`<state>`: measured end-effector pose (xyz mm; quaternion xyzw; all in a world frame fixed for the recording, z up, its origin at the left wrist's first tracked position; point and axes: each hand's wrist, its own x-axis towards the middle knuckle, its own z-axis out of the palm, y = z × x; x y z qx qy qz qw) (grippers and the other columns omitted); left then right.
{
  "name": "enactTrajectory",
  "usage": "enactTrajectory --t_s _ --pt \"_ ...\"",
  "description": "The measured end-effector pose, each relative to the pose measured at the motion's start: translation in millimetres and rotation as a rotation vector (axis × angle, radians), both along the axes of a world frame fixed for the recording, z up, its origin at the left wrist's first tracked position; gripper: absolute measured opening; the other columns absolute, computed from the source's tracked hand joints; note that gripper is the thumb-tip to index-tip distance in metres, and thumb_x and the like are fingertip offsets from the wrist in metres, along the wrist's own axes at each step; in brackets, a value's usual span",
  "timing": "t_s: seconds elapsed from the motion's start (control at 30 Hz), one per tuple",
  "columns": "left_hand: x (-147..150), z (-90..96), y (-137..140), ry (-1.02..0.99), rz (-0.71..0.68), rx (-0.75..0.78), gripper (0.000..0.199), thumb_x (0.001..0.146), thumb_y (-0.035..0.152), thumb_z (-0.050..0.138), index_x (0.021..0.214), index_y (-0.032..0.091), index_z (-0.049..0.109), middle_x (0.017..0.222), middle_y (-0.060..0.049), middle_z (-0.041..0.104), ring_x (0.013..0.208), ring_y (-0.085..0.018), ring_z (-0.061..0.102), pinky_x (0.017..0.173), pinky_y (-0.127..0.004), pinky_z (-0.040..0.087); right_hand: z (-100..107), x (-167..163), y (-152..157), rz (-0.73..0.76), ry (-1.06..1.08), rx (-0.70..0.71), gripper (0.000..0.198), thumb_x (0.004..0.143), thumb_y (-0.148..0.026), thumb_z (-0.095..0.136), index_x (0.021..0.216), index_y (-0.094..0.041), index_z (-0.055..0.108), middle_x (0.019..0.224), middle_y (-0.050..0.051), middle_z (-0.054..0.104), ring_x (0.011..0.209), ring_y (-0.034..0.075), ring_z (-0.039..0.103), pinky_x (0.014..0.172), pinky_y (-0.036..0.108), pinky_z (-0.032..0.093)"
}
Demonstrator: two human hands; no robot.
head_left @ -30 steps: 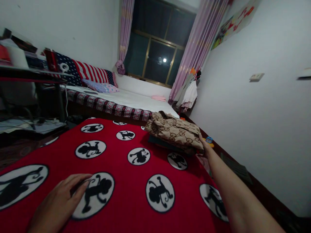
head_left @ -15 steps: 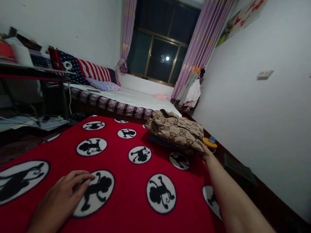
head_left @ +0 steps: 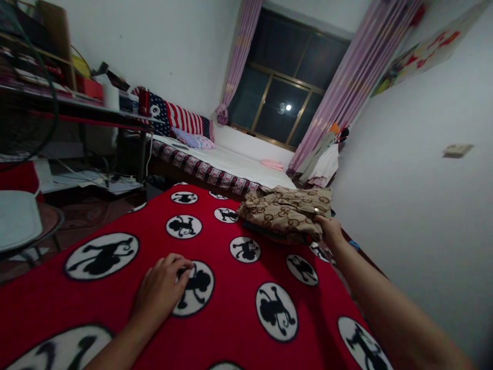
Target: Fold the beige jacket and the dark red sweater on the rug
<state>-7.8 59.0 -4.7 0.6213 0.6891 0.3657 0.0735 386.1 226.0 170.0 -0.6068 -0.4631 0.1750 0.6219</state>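
Note:
A folded tan garment with a brown logo pattern and a small shiny button is held at its right end. My right hand is closed around that edge, with the fingers partly hidden by the cloth. Dark fabric shows under the garment, close to the far right part of a red blanket printed with black monkeys in white ovals. Over the blanket's left half, my left hand holds nothing; its fingers are loosely bent and the thumb stands apart from them.
Beyond the blanket is a bed with a white top and flag-patterned pillows. A cluttered desk and a round-edged chair stand on the left. Clothes hang beside the curtain, and a wall bounds the right side.
The view has swung left, bringing the chair and more of the desk into sight. My right hand still grips the garment, which sits more level. My left hand remains over the blanket.

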Motion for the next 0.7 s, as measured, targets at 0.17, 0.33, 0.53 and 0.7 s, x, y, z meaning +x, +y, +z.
enactTrajectory --t_s 0.17,0.33,0.53,0.7 --pt "-8 6.7 -3 -0.458 0.055 0.134 0.041 0.087 0.041 0.046 0.120 0.020 0.057 0.119 -0.010 0.062 0.101 -0.024 0.062 0.089 -0.037 0.049 71 -162 -5 0.280 -0.518 0.047 0.030 0.045 -0.020 0.074 0.074 -0.016 0.066 0.071 -0.002 0.063 0.069 0.016 0.057 0.065 0.026 0.045" --pt "-53 31.6 -20 -0.704 0.315 0.592 0.058 0.097 0.042 0.024 0.149 0.017 0.021 0.153 -0.012 0.030 0.133 -0.023 0.042 0.109 -0.036 0.038 12 -321 -104 0.747 -1.246 -0.036 0.051 0.054 -0.039 0.080 0.098 -0.018 0.067 0.088 0.006 0.068 0.076 0.024 0.061 0.062 0.030 0.045" --pt "-69 35.1 -23 -0.103 0.201 0.438 0.045 0.088 0.049 0.044 0.121 0.023 0.062 0.141 -0.009 0.049 0.136 -0.033 0.037 0.115 -0.053 0.023 -74 -305 -144 1.189 -0.869 0.081 0.032 0.081 -0.048 0.063 0.101 -0.024 0.069 0.088 0.001 0.071 0.079 0.017 0.065 0.070 0.024 0.046" --pt "-38 14.5 -17 0.201 0.254 0.287 0.034 0.084 0.045 0.055 0.114 0.031 0.067 0.145 -0.007 0.045 0.136 -0.036 0.032 0.113 -0.065 0.005 -44 -151 -64 0.157 -0.431 0.056 0.023 0.076 -0.028 0.064 0.097 -0.020 0.065 0.105 0.007 0.068 0.106 0.023 0.059 0.094 0.033 0.042"
